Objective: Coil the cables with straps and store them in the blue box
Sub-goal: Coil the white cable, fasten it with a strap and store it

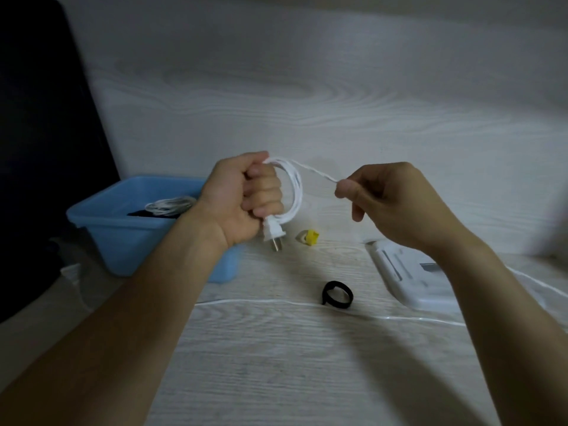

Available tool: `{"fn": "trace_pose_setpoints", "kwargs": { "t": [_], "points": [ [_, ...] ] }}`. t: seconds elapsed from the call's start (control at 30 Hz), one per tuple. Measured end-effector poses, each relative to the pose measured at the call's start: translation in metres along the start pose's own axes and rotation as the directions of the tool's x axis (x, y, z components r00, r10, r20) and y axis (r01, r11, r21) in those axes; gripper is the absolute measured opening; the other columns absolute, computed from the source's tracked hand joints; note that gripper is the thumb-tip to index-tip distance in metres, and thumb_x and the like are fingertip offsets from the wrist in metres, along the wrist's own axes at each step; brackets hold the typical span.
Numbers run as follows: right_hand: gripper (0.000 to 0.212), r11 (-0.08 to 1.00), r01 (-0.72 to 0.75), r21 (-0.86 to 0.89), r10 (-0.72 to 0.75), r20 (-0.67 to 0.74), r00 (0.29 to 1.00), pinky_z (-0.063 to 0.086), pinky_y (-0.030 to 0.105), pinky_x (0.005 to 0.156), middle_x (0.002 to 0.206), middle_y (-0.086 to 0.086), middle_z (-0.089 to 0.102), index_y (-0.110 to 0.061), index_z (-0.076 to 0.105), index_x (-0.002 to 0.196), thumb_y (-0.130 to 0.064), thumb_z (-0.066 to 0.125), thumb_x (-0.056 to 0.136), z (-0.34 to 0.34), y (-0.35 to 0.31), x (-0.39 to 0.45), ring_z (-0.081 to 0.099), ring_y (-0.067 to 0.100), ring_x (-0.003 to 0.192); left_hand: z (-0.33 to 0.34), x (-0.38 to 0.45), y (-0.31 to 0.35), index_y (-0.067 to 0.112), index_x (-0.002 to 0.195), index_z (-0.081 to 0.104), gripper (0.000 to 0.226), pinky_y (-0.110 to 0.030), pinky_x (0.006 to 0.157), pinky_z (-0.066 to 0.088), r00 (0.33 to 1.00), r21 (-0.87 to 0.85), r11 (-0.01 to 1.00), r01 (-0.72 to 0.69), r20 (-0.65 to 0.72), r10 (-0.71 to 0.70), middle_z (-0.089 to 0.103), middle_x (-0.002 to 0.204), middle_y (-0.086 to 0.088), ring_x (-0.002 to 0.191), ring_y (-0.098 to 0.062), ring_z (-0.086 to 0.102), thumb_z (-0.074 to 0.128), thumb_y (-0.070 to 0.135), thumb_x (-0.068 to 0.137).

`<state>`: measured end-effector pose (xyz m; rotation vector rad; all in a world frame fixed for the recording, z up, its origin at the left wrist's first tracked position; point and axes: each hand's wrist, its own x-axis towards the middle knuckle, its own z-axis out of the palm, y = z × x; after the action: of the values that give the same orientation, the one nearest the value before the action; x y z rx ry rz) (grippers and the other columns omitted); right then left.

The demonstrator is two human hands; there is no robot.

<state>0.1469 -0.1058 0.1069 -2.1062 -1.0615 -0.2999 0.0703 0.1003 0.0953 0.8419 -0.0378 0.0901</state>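
Now your left hand (pixel 242 198) grips the coiled white cable (pixel 293 189) above the worktop (pixel 276 348), fingers curled round it, plug (pixel 274 233) hanging; your right hand (pixel 390 201) pinches its loose strand. The blue box (pixel 129 232) sits left, the black strap (pixel 337 294) nearer you.

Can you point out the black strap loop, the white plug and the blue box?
Black hook-and-loop strap loop (pixel 337 294): head view, on its curled band.
White two-pin plug (pixel 274 233): head view, on its body.
Blue plastic box (pixel 123 238): head view, on its front wall.
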Motion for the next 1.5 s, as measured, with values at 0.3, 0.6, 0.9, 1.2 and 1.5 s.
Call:
{"fn": "trace_pose_setpoints", "kwargs": {
  "t": [0.3,0.6,0.9,1.2,1.5],
  "points": [
    [0.011,0.999,0.021,-0.04,-0.018,0.083,0.996,0.044,0.015,0.053,0.071,-0.011,0.071,-0.023,0.068,0.091,-0.028,0.06,0.097,0.019,0.0,0.001,0.06,0.003,0.053,-0.008,-0.002,0.011,0.013,0.063,0.044,0.04,-0.023,0.047,0.029,0.899,-0.408,0.811,-0.42,-0.31,0.31,0.03,0.055,0.003,0.042,-0.013,0.027,0.037,0.036,0.095],
    [0.02,0.972,0.207,-0.113,-0.149,0.385,0.911,0.044,0.011,0.065,0.089,-0.004,0.07,-0.007,0.072,0.109,-0.012,0.058,0.096,0.044,-0.026,-0.013,0.059,-0.002,0.064,0.009,0.005,-0.004,0.011,0.075,0.05,0.045,-0.027,0.054,0.034,0.828,0.059,0.903,-0.426,-0.378,0.415,0.038,0.056,0.001,0.047,-0.013,0.036,0.033,0.042,0.101],
    [0.017,0.972,0.235,-0.03,-0.216,0.297,0.93,0.051,0.025,0.064,0.075,0.002,0.072,-0.015,0.076,0.101,-0.01,0.063,0.092,0.032,-0.028,-0.011,0.064,0.018,0.06,0.018,0.001,-0.024,0.003,0.092,0.066,0.017,-0.025,0.078,0.057,0.887,0.638,0.713,-0.291,-0.099,0.451,0.066,0.084,-0.003,0.083,-0.016,0.068,0.051,-0.004,0.096],
    [0.012,0.978,0.16,0.136,-0.182,0.168,0.969,0.049,0.024,0.056,0.066,-0.01,0.071,-0.018,0.067,0.088,-0.008,0.073,0.085,0.009,-0.035,-0.011,0.067,0.009,0.06,0.019,-0.008,-0.024,-0.002,0.073,0.055,0.028,-0.032,0.054,0.031,0.992,0.772,0.626,-0.106,0.125,0.014,0.05,0.058,-0.012,0.052,-0.021,0.042,0.042,0.008,0.096],
    [0.029,0.994,0.008,0.113,-0.043,0.31,0.95,0.04,0.013,0.053,0.064,0.003,0.073,-0.019,0.047,0.097,-0.014,0.073,0.084,0.018,-0.033,-0.011,0.065,0.009,0.053,0.023,-0.013,-0.028,0.008,0.068,0.066,0.072,-0.019,0.039,0.016,0.974,0.935,0.335,0.119,-0.044,-0.223,0.028,0.046,0.005,0.038,-0.007,0.019,0.028,0.06,0.099]
  ]
}}
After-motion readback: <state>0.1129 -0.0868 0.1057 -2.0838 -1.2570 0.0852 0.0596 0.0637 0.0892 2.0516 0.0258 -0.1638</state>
